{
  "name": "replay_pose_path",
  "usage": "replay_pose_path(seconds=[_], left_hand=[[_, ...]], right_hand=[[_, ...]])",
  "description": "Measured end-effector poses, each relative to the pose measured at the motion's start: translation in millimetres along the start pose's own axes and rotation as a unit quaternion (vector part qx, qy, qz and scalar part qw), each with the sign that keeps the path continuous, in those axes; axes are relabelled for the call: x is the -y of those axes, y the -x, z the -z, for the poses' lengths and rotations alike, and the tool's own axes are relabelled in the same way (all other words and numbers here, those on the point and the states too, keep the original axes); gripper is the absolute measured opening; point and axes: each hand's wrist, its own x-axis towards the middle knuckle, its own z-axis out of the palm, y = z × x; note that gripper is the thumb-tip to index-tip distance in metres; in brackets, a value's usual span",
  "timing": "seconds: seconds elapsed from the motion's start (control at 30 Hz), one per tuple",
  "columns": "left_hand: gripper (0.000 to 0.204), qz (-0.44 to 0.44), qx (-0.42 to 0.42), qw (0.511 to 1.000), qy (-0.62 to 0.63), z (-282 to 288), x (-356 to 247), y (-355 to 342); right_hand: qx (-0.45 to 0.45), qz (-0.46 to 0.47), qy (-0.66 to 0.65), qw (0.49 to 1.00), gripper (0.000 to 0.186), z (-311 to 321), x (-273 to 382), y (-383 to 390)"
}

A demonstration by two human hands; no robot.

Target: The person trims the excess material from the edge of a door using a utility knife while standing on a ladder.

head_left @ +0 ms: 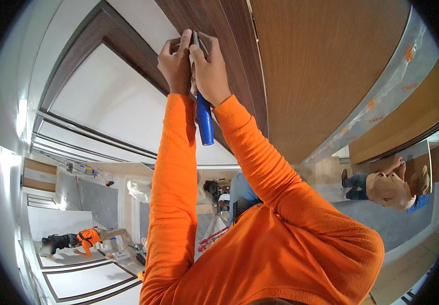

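Observation:
Both my arms, in orange sleeves, reach up to a dark brown wooden trim strip (229, 46) that borders a white panel (107, 96). My right hand (210, 71) is closed around the upper part of a tool with a blue handle (205, 122), whose handle hangs down between my wrists. The tool's thin metal blade (197, 39) lies against the trim. My left hand (175, 62) sits right beside it, fingers curled on the blade end and touching the trim.
A lighter wood panel (326, 66) under clear plastic film (382, 96) lies to the right. A person in a tan top (390, 189) is at the right. Another person in an orange vest (88, 236) is at the lower left, near white framed panels (82, 279). A red-framed ladder (212, 239) stands behind my arms.

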Motion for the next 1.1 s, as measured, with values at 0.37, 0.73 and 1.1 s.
replay_pose_path(seconds=[0.37,0.73,1.1], left_hand=[[0.057,0.023,-0.010,0.998,-0.055,-7,-7,-5],[0.060,0.017,0.028,0.998,-0.047,-1,-9,-12],[0.058,-0.011,0.006,0.998,-0.061,-2,-12,0]], right_hand=[[-0.011,0.049,0.011,0.999,0.039,-3,-11,-10],[-0.044,0.118,-0.028,0.992,0.037,-16,-18,-13],[0.024,0.041,-0.062,0.997,0.035,3,-1,-8]])
